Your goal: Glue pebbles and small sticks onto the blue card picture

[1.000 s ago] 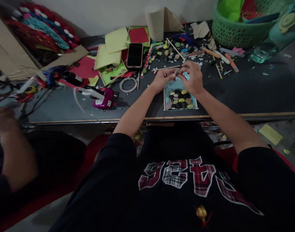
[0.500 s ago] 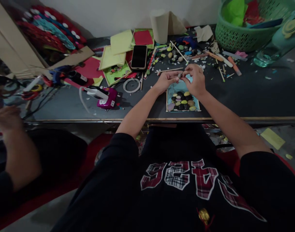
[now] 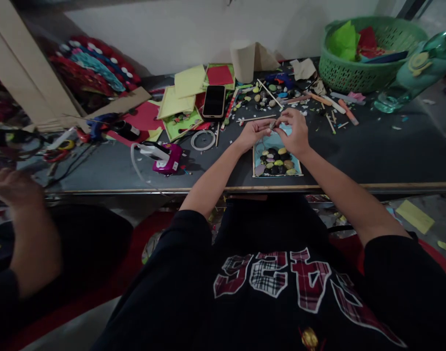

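Observation:
My left hand (image 3: pixel 252 133) and my right hand (image 3: pixel 295 131) meet above a small light-blue framed board (image 3: pixel 261 150) near the table's front edge. Both pinch one small grey pebble (image 3: pixel 272 125) between their fingertips. The lower half of the board holds several painted pebbles (image 3: pixel 277 163), black, yellow and pink. More loose coloured pebbles (image 3: pixel 263 93) and thin wooden sticks (image 3: pixel 269 92) lie just beyond my hands.
A magenta glue gun (image 3: pixel 164 158), a tape ring (image 3: pixel 203 140), a phone (image 3: pixel 214 101) and coloured paper sheets (image 3: pixel 184 90) lie to the left. A green basket (image 3: pixel 354 75) and a green glass bottle (image 3: pixel 415 68) stand at the right. Another person's arm (image 3: pixel 21 219) is at far left.
My hands keep the same pinch on the pebble. The view has tilted up a little, so the table sits lower in the picture.

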### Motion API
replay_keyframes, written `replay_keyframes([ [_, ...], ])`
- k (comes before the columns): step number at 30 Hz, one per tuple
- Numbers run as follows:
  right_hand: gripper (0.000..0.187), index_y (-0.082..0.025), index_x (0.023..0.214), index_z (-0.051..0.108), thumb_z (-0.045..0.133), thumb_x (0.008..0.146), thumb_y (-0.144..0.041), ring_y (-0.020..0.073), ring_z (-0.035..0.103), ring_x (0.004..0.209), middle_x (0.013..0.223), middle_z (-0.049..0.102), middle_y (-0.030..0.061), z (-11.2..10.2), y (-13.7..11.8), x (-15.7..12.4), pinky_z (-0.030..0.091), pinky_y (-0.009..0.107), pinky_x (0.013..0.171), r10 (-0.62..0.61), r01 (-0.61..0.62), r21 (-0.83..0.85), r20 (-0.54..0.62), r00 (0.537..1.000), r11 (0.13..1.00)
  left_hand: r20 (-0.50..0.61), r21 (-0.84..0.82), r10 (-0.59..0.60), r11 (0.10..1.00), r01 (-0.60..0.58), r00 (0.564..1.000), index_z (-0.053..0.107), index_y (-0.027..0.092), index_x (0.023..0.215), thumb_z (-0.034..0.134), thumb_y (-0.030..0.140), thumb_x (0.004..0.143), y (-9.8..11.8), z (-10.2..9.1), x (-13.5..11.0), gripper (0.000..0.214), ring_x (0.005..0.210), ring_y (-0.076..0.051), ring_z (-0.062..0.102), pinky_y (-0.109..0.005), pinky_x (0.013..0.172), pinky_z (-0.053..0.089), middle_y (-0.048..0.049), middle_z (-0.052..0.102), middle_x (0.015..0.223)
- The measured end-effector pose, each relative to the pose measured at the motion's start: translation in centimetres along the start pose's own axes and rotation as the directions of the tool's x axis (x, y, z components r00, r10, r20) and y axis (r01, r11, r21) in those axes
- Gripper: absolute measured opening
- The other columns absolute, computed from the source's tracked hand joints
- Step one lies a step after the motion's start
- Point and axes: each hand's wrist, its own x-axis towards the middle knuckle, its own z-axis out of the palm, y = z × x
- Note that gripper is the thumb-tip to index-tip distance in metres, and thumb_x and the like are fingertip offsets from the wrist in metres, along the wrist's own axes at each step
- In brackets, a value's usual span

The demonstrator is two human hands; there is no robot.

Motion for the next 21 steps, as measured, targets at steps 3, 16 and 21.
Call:
replay_keyframes([
  [3,0.022,-0.023,0.106,0.058,0.062,0.088,-0.035,0.0292,0.064,0.106,0.125,0.063,0.0109,0.01,-0.12,0.02,0.046,0.056,0.105,0.016,-0.015,-0.023,0.036,0.999,1.000,0.008,-0.008,-0.007,1.000,0.007,1.000,0.075,0.015,0.113,0.086,0.059,0.067,0.14,0.08,0.04,0.065,0.098,-0.023,0.071,-0.030,0.083,0.055,-0.0117,0.076,0.112],
  [16,0.018,-0.023,0.102,0.060,0.061,0.089,-0.034,0.0255,0.064,0.103,0.133,0.060,0.0104,0.15,0.15,0.09,0.048,0.053,0.104,-0.003,0.003,0.005,0.021,1.000,1.000,-0.032,-0.004,-0.007,1.000,0.006,0.999,0.074,0.016,0.115,0.087,0.057,0.066,0.06,0.04,0.01,0.065,0.097,-0.021,0.072,-0.027,0.081,0.055,-0.0108,0.077,0.111],
  [21,0.029,-0.024,0.110,0.059,0.057,0.092,-0.047,0.0283,0.061,0.113,0.132,0.059,0.0097,0.00,-0.34,0.08,0.047,0.055,0.105,0.014,-0.014,0.018,-0.004,1.000,1.000,-0.021,0.024,-0.009,1.000,0.009,1.000,0.074,0.017,0.116,0.087,0.058,0.066,0.59,0.14,-0.16,0.066,0.097,-0.021,0.072,-0.027,0.081,0.055,-0.0112,0.075,0.117],
])
